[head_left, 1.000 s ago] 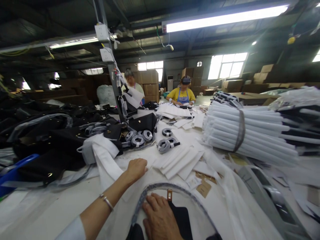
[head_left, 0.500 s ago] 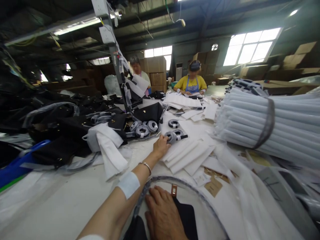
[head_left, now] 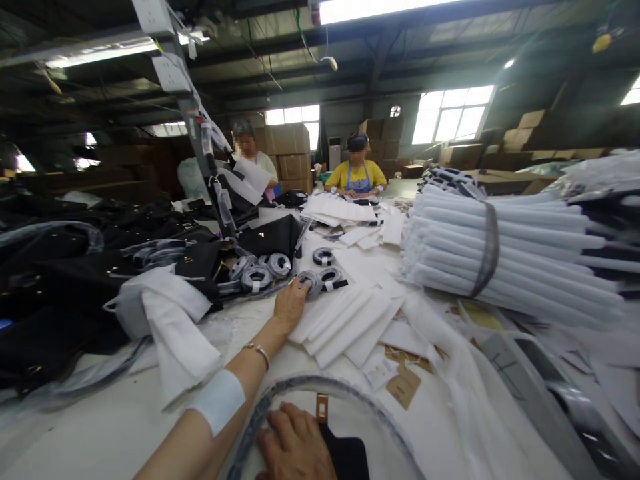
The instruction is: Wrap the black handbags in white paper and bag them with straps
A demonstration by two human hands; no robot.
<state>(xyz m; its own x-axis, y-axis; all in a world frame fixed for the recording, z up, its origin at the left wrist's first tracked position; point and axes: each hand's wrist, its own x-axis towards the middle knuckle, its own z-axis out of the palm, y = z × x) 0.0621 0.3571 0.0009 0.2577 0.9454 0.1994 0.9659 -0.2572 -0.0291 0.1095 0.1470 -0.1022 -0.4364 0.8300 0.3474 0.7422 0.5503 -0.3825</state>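
Observation:
My left hand reaches forward across the table, its fingers closed on the near edge of a plastic-wrapped coiled strap. Two more coils, one a wrapped strap and one a darker strap, lie just beyond it. At the bottom centre my right hand rests palm down, fingers extended, on a black bag piece. A copper-coloured metal fitting shows by its fingertips. Around that hand arches a plastic-wrapped handle. The lower part of the bag piece is out of frame.
Several wrapped coils lie beside black bags on the left. White folded sheets, brown tags and a grey tape dispenser lie to the right. A strapped bundle of white rolls stands behind. Two people sit across the table.
The whole view has swung to the right, so things appear further left. My left hand stays at the coiled strap, and my right hand stays on the bag piece.

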